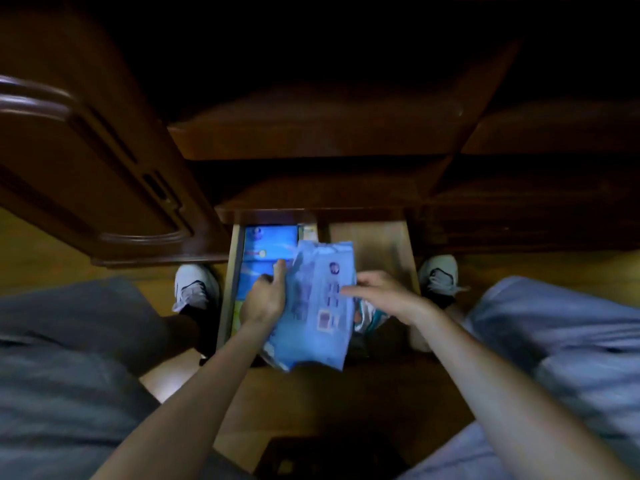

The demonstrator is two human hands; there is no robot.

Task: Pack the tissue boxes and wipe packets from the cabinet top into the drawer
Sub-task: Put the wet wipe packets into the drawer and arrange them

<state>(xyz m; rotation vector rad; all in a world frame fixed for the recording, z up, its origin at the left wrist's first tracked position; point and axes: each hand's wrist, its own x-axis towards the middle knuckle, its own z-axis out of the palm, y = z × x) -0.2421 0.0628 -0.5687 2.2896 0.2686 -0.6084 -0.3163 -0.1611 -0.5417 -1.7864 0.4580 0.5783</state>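
Note:
The wooden drawer (372,244) stands pulled out below the dark cabinet. A light blue wipe packet (320,306) with printed labels is held tilted over the drawer's middle. My left hand (265,296) grips its left edge, thumb on top. My right hand (379,294) presses on its right edge with the fingers spread over the face. Blue packets (268,242) lie flat along the drawer's left side. A white and teal packet (369,317) shows under my right wrist.
An open cabinet door (86,161) hangs at the left. My two grey shoes (194,285) (438,275) stand on the wooden floor either side of the drawer. The drawer's right half shows bare wood. Upper shelves are dark.

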